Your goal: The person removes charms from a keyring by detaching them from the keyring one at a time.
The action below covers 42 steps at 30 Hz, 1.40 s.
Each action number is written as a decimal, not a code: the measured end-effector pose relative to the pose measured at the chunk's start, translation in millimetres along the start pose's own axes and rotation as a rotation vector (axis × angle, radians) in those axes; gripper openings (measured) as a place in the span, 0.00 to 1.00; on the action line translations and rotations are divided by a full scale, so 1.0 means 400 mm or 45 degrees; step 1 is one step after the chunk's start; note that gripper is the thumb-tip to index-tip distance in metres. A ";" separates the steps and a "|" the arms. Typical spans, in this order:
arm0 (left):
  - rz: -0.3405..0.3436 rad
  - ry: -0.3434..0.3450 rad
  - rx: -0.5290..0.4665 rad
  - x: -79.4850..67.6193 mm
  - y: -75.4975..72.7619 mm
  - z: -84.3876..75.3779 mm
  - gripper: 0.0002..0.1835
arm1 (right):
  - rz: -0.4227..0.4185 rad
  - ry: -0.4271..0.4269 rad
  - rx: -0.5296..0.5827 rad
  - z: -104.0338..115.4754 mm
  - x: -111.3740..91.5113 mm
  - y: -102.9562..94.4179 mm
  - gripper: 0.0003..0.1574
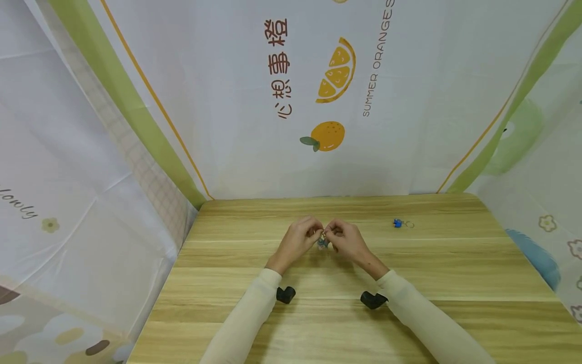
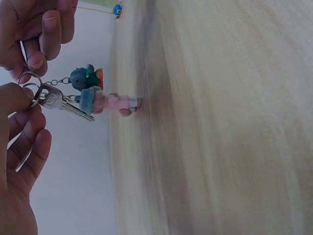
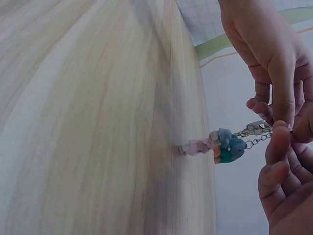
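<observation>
Pinching key rings (image 2: 30, 73) with left hand (image 1: 297, 238) and right hand (image 1: 348, 242), probably to steady them; letting key (image 2: 52, 100), green toy (image 2: 83, 78) and pink doll (image 2: 115, 102) hang just below; with blue charm (image 1: 397, 223) well right of both hands on the surface (image 1: 227, 255), seemingly out of the way.

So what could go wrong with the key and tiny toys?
The left hand and right hand pinch at a thin key ring, so it might slip and fall. The chain of the green figure hangs close beside the key, so they could tangle.
</observation>
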<state>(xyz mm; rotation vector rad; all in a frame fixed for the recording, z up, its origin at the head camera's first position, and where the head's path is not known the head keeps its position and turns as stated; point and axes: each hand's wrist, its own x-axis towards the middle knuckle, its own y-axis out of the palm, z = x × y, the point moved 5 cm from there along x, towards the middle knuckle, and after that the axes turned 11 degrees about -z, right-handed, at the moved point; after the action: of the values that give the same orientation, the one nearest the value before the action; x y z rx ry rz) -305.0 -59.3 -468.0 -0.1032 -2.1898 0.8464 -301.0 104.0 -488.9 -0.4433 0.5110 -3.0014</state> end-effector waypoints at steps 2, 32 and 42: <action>0.008 0.006 -0.008 0.001 0.001 -0.002 0.02 | -0.012 -0.012 0.000 -0.001 0.001 -0.001 0.09; 0.056 0.012 -0.056 0.003 0.001 -0.008 0.04 | 0.087 0.070 -0.052 -0.016 0.009 -0.017 0.11; 0.059 -0.050 -0.017 0.003 -0.002 -0.004 0.05 | 0.016 -0.010 -0.045 -0.021 0.016 -0.027 0.14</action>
<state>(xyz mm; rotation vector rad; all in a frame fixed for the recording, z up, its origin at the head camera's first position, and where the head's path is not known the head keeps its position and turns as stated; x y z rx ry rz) -304.6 -58.7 -466.1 -0.1454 -2.2375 0.8657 -309.8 116.2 -491.0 -0.4521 0.5645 -2.9817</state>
